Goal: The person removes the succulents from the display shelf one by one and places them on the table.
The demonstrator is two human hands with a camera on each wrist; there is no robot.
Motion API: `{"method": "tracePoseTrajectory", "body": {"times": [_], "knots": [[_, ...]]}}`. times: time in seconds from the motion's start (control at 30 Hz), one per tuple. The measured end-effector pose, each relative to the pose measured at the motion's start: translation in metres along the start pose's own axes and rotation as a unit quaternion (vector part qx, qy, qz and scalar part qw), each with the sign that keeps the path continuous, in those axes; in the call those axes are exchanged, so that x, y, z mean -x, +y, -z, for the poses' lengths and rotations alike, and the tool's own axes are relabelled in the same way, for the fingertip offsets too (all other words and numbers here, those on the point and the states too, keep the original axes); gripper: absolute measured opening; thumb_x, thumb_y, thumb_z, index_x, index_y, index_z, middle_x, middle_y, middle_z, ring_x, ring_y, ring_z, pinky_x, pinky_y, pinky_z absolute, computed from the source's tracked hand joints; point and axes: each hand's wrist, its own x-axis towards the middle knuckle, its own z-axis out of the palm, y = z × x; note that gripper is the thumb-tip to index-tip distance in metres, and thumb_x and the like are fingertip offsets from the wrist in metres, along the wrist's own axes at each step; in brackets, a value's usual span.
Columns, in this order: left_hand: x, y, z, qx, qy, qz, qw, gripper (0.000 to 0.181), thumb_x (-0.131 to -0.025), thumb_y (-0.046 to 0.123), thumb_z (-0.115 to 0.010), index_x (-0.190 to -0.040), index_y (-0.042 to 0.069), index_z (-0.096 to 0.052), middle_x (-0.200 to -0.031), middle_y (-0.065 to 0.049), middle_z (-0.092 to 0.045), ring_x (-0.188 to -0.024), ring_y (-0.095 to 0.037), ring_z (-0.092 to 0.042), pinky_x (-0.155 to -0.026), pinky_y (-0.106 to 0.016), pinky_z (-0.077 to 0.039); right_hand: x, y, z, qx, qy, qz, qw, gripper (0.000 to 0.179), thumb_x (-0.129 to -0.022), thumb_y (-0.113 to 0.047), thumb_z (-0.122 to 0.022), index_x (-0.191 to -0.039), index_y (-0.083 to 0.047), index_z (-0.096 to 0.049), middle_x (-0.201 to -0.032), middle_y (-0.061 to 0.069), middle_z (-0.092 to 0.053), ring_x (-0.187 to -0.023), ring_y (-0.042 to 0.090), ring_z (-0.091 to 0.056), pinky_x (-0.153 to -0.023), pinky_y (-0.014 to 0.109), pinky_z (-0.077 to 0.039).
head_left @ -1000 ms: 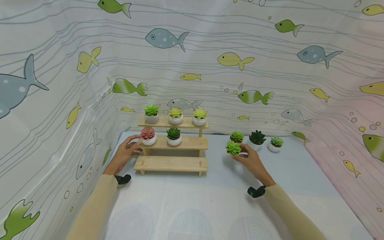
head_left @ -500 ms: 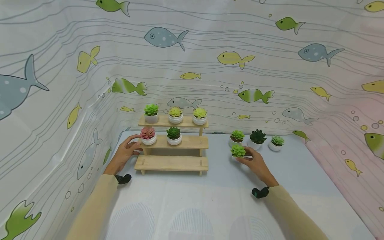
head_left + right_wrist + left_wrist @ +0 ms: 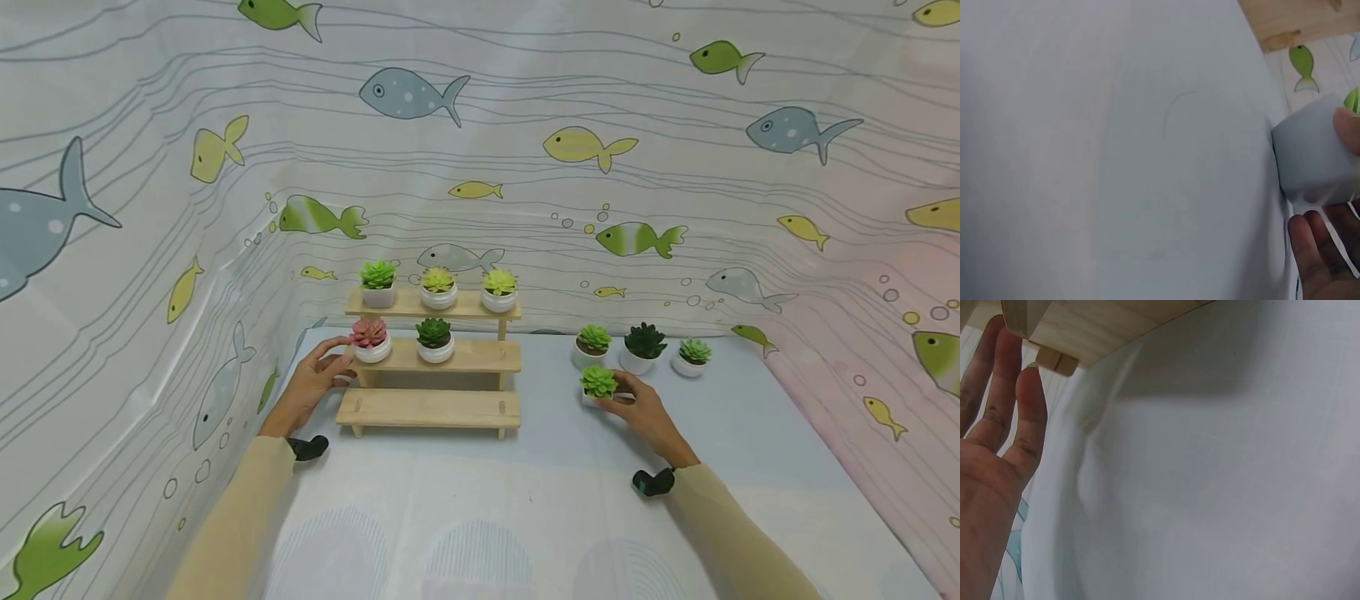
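My right hand (image 3: 641, 411) pinches a small potted succulent (image 3: 598, 383) with bright green leaves, low over the table in front of another green one. In the right wrist view its white pot (image 3: 1313, 150) has the thumb on one side and fingers on the other; it seems to stand on the table surface. At the left end of a three-step wooden stand (image 3: 427, 408), my left hand (image 3: 318, 379) touches the wood with fairly straight fingers, beside a pink succulent (image 3: 370, 340). A dark green succulent (image 3: 435, 340) shares that middle step.
Three potted succulents line the top step: green (image 3: 378, 283), yellow-green (image 3: 438, 289) and another yellow-green (image 3: 499, 290). At the back right stand a green one (image 3: 592, 346), a dark green one (image 3: 642, 347) and a small green one (image 3: 691, 357). Fish-patterned cloth walls enclose the table.
My right hand has moved a little right and down with the green potted succulent, uncovering the pot behind it. My left hand stays at the wooden stand.
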Motion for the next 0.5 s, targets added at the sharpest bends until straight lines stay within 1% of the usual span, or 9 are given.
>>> {"method": "tracePoseTrajectory", "body": {"times": [0.2,0.37,0.5], "knots": [[-0.0001,-0.0013,0.0003,-0.003,0.003,0.001,1.0,0.048,-0.102,0.036,-0.068,-0.144,0.02,-0.05,-0.115,0.006,-0.065,-0.12,-0.053,-0.053,-0.094,-0.048,-0.053,0.0006,0.0041,0.0012,-0.003,-0.008,0.0,1.0,0.086,-0.09,-0.048,-0.079,-0.156,-0.011,-0.04,-0.147,0.019,-0.051,-0.132,0.04,-0.054,-0.107,0.055,-0.045],[0.0006,-0.0005,-0.0002,-0.007,0.005,0.001,1.0,0.049,-0.101,0.035,-0.068,-0.144,0.019,-0.049,-0.113,0.007,-0.066,-0.117,-0.049,-0.056,-0.094,-0.047,-0.053,0.0009,0.0053,0.0015,-0.011,-0.015,-0.005,0.9998,0.085,-0.09,-0.045,-0.079,-0.157,-0.01,-0.04,-0.148,0.018,-0.051,-0.133,0.04,-0.053,-0.107,0.056,-0.044],[0.0005,0.0007,-0.0006,-0.007,0.003,0.0,1.0,0.05,-0.101,0.035,-0.068,-0.145,0.019,-0.05,-0.112,0.008,-0.066,-0.117,-0.048,-0.057,-0.094,-0.046,-0.053,0.0016,0.0043,0.0018,-0.011,-0.018,-0.01,0.9997,0.083,-0.091,-0.043,-0.079,-0.157,-0.011,-0.039,-0.146,0.018,-0.052,-0.133,0.04,-0.053,-0.107,0.057,-0.043]]}}
